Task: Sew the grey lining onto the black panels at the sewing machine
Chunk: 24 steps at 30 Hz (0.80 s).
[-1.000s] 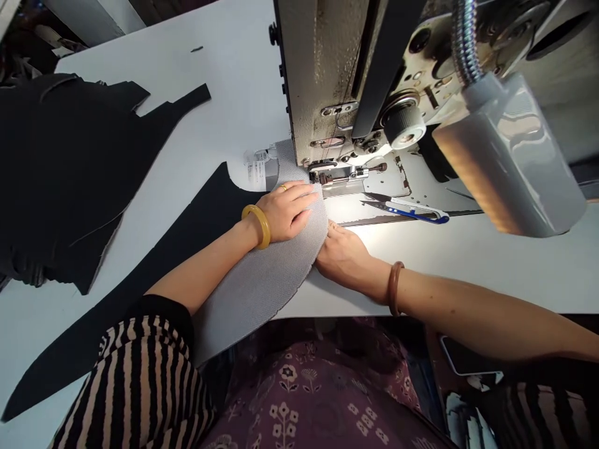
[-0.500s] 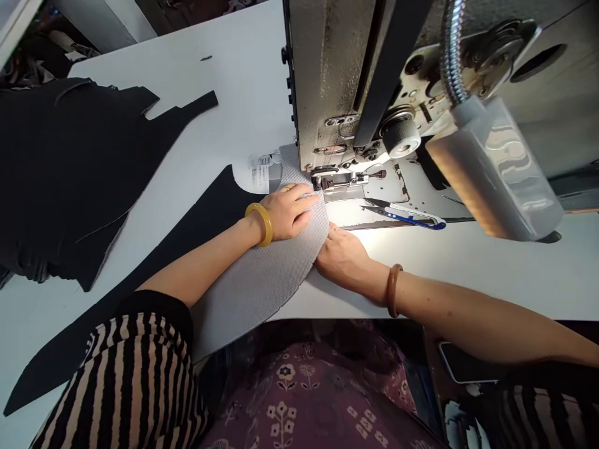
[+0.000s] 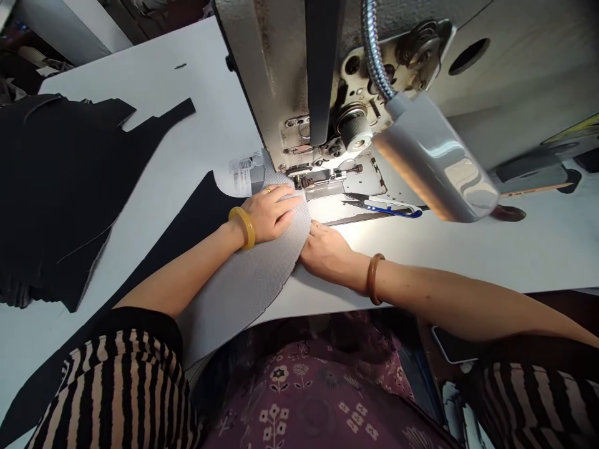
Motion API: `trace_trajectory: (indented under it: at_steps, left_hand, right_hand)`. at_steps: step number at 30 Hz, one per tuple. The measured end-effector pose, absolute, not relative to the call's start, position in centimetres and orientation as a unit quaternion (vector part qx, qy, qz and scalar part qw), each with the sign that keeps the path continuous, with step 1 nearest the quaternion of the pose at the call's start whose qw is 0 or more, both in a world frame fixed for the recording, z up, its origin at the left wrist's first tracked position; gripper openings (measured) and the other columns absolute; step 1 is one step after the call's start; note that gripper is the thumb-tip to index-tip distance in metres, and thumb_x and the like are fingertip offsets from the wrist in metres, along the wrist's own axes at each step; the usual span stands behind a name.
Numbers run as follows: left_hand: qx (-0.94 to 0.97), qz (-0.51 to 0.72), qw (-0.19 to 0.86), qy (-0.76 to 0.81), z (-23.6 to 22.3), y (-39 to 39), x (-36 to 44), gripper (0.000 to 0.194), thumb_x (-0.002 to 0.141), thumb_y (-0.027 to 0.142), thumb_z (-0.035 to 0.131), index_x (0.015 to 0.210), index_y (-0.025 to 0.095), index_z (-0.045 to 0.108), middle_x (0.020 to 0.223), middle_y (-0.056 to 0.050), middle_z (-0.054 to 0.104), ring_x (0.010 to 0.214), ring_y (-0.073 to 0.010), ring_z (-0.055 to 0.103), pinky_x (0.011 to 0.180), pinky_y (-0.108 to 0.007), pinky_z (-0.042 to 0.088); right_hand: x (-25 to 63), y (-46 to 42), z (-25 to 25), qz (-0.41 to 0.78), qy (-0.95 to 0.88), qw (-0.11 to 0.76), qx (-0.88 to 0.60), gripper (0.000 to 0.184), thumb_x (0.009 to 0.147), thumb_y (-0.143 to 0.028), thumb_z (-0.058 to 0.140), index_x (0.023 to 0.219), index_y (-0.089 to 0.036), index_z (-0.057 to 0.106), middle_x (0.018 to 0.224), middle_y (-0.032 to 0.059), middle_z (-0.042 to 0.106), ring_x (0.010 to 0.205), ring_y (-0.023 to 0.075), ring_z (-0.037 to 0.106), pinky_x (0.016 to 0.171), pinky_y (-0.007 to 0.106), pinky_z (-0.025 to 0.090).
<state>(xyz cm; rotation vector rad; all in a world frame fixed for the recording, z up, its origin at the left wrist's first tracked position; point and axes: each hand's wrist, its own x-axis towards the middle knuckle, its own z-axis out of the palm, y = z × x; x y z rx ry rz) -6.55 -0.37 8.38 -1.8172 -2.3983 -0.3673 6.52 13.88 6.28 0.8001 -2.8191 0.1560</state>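
A grey mesh fabric piece with a curved edge lies on the sewing table, its upper edge at the sewing machine's presser foot. My left hand rests flat on top of it, fingers stretched toward the foot. At the curved right edge, my right hand has its fingers tucked round and under the fabric; the fingertips are partly hidden. A black fabric piece extends out beneath the grey one to the left. Near the machine bed's front, blue-handled thread snips lie right of the foot.
The sewing machine head stands over the far side, with a lamp hanging to the right. A stack of black fabric pieces covers the left of the table. A phone lies below the table edge at right.
The view has shifted, so the machine, lamp and table appear farther left. Both hands keep about the same hold and place on the grey fabric beside the presser foot.
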Motion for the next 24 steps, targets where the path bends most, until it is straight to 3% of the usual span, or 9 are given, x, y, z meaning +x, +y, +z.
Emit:
trace_trajectory:
  at_steps: [3, 7, 9, 13, 18, 24]
  left_hand:
    - [-0.592, -0.112, 0.033, -0.798, 9.4, -0.4, -6.0, 0.041, 0.094, 0.031, 0.036, 0.116, 0.012, 0.064, 0.119, -0.014, 0.062, 0.114, -0.0277, 0.055, 0.096, -0.042, 0.048]
    - [-0.589, -0.075, -0.016, -0.804, 12.1, -0.6, -3.9, 0.054, 0.091, 0.057, 0.038, 0.108, 0.014, 0.066, 0.116, -0.012, 0.062, 0.107, -0.0291, 0.056, 0.088, -0.041, 0.05]
    - [-0.592, -0.068, -0.042, -0.802, 13.2, -0.8, -2.9, 0.058, 0.09, 0.062, 0.036, 0.103, 0.013, 0.066, 0.112, -0.012, 0.064, 0.102, -0.028, 0.057, 0.086, -0.04, 0.05]
    - [-0.6, -0.047, -0.061, -0.796, 13.8, -0.9, -2.3, 0.045, 0.093, 0.047, 0.034, 0.1, 0.015, 0.065, 0.108, -0.01, 0.064, 0.1, -0.026, 0.057, 0.089, -0.04, 0.049]
    - [-0.611, -0.042, -0.045, -0.789, 12.6, -1.0, -2.5, 0.038, 0.09, 0.037, 0.038, 0.103, 0.013, 0.064, 0.12, -0.013, 0.061, 0.106, -0.0297, 0.053, 0.089, -0.042, 0.049]
    - [-0.596, -0.056, -0.037, -0.8, 11.7, -1.1, -1.9, 0.036, 0.09, 0.038, 0.038, 0.106, 0.015, 0.062, 0.126, -0.011, 0.058, 0.113, -0.0297, 0.051, 0.091, -0.041, 0.049]
  right_hand:
    - [6.4, 13.8, 6.4, 0.034, -0.957, 0.096, 0.27, 0.029, 0.088, -0.006, 0.037, 0.09, -0.008, 0.066, 0.086, 0.0135, 0.065, 0.083, 0.0235, 0.056, 0.079, 0.037, 0.046]
    - [6.3, 13.3, 7.3, 0.016, -0.96, 0.082, 0.267, 0.035, 0.088, -0.006, 0.034, 0.096, -0.004, 0.068, 0.089, 0.0182, 0.066, 0.085, 0.0261, 0.057, 0.081, 0.043, 0.046]
    - [6.4, 13.0, 7.8, 0.023, -0.961, 0.058, 0.271, 0.037, 0.088, -0.004, 0.031, 0.097, -0.003, 0.067, 0.088, 0.0196, 0.065, 0.085, 0.0269, 0.057, 0.074, 0.041, 0.046]
    - [6.7, 13.0, 8.0, 0.064, -0.958, 0.007, 0.278, 0.038, 0.088, -0.004, 0.03, 0.085, -0.008, 0.068, 0.074, 0.015, 0.062, 0.074, 0.0241, 0.054, 0.06, 0.034, 0.039]
    - [7.7, 13.1, 7.4, 0.07, -0.949, 0.066, 0.301, 0.038, 0.091, -0.007, 0.028, 0.086, -0.009, 0.066, 0.075, 0.0143, 0.062, 0.073, 0.0226, 0.05, 0.064, 0.035, 0.038]
    - [8.3, 12.7, 7.3, 0.089, -0.94, 0.059, 0.325, 0.036, 0.091, -0.004, 0.029, 0.088, -0.01, 0.065, 0.073, 0.0109, 0.06, 0.07, 0.0203, 0.048, 0.068, 0.035, 0.04]
